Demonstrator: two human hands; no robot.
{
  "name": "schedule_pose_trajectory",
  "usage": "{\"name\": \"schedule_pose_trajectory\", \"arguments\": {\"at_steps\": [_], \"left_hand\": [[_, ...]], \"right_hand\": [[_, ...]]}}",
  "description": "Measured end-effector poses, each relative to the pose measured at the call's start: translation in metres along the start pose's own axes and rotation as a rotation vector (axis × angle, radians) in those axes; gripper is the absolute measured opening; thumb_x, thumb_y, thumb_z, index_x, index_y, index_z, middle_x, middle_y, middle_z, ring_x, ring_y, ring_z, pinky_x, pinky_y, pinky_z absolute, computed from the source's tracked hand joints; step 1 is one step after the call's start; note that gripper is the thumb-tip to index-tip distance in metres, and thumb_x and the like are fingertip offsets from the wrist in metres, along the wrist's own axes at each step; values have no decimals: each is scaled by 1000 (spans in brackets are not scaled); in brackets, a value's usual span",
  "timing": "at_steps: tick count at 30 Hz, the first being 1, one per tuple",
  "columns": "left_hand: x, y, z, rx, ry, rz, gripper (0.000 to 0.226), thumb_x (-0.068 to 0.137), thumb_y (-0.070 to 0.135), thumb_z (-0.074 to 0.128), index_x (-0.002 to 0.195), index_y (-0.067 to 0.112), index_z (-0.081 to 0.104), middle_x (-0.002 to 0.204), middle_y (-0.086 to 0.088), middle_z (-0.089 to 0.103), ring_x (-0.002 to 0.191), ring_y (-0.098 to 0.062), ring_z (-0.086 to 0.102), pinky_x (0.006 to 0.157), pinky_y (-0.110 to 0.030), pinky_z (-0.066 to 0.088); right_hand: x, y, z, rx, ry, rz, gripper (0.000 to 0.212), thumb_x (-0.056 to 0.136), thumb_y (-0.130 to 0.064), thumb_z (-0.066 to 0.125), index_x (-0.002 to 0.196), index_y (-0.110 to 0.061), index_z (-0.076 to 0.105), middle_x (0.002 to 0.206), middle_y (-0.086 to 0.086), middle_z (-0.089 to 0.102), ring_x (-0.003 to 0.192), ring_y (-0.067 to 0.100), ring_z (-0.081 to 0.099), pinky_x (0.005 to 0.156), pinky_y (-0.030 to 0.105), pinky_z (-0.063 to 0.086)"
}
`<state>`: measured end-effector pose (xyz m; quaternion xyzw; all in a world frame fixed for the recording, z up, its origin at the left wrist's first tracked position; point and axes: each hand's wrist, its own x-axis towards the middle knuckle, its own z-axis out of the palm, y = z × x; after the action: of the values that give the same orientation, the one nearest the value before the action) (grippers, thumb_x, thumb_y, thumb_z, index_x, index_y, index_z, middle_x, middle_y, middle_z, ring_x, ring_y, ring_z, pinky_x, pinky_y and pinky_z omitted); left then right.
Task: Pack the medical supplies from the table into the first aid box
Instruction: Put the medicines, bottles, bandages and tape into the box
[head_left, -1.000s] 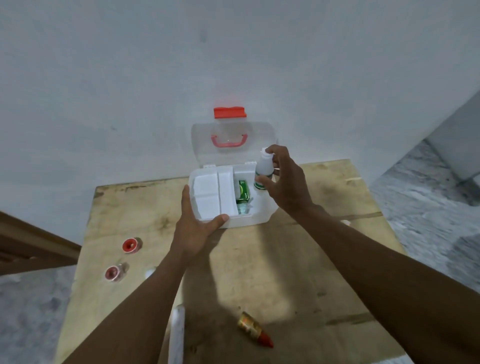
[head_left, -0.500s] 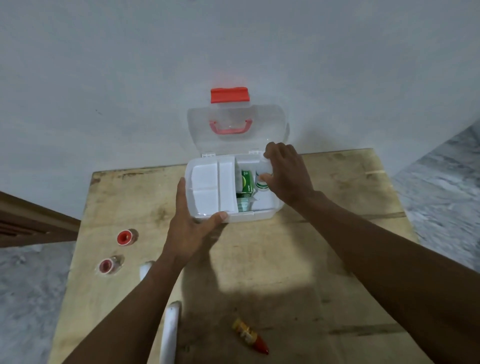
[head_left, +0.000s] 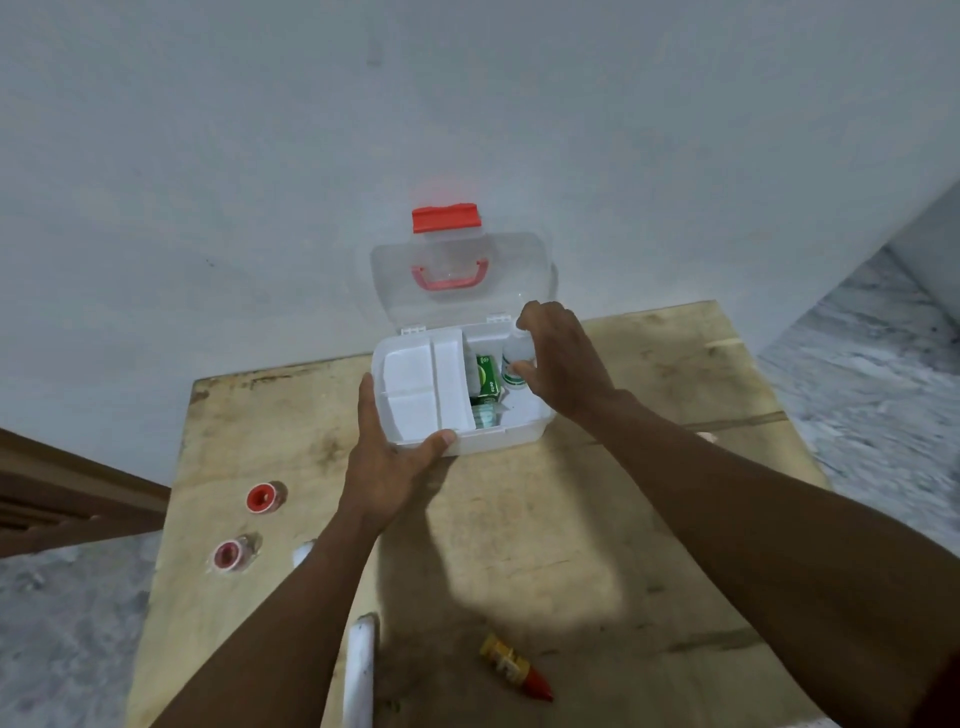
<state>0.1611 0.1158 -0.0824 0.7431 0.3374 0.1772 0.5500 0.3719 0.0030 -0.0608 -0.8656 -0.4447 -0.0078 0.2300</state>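
Note:
The white first aid box (head_left: 498, 441) stands open at the table's far edge, its clear lid (head_left: 462, 260) with a red handle leaning against the wall. A white insert tray (head_left: 421, 384) fills its left half. In the right half lie a green carton (head_left: 487, 379) and a small white bottle (head_left: 514, 366). My right hand (head_left: 563, 364) is inside the right half, fingers closed around the bottle. My left hand (head_left: 389, 457) grips the box's front left corner, thumb on the rim.
Left on the wooden table (head_left: 519, 545) lie two red-capped tape rolls (head_left: 262, 497) (head_left: 231, 553). Near the front edge lie a white tube (head_left: 360, 670) and a small yellow tube with a red cap (head_left: 514, 667). Grey floor surrounds the table.
My right hand has lowered the white bottle from above the box into its right half. The left hand has kept its hold on the box.

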Motion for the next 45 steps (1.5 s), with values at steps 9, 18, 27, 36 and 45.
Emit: {"name": "schedule_pose_trajectory", "arguments": {"at_steps": [9, 18, 27, 36, 45], "left_hand": [[1, -2, -4, -6, -25, -22, 110, 61, 54, 82, 148, 35, 18, 142, 4, 45, 127, -23, 47, 103, -54, 46], [0, 0, -3, -16, -18, -32, 104, 67, 42, 87, 147, 33, 23, 144, 2, 43, 130, -23, 44, 105, -54, 44], [0, 7, 4, -65, -6, -22, 76, 78, 16, 80, 137, 30, 35, 135, 2, 46, 125, -23, 46, 93, -52, 51], [-1, 7, 8, -85, -44, -69, 67, 82, 15, 76, 129, 41, 36, 137, 1, 46, 125, -25, 48, 76, -39, 54], [-5, 9, 7, -108, -18, -61, 82, 74, 15, 85, 138, 28, 36, 131, 0, 53, 120, -24, 54, 91, -55, 54]], "right_hand": [[-74, 12, -47, 191, 21, 412, 45, 84, -33, 72, 123, -16, 56, 119, 10, 60, 102, 26, 62, 91, 36, 49], [-165, 64, -81, 65, -103, 726, 46, 87, -30, 68, 128, -17, 51, 126, 15, 56, 116, 33, 55, 88, 34, 42], [-168, 109, -79, 116, -240, 776, 66, 85, -36, 69, 141, -25, 38, 125, 18, 56, 117, 36, 54, 85, 36, 42], [-153, 124, -68, 227, -362, 712, 60, 79, -30, 73, 132, -23, 45, 121, 13, 61, 113, 34, 58, 87, 34, 44], [-127, 81, -94, 343, -270, 593, 51, 77, -26, 73, 121, -29, 47, 101, 9, 60, 94, 35, 63, 80, 51, 57]]}}
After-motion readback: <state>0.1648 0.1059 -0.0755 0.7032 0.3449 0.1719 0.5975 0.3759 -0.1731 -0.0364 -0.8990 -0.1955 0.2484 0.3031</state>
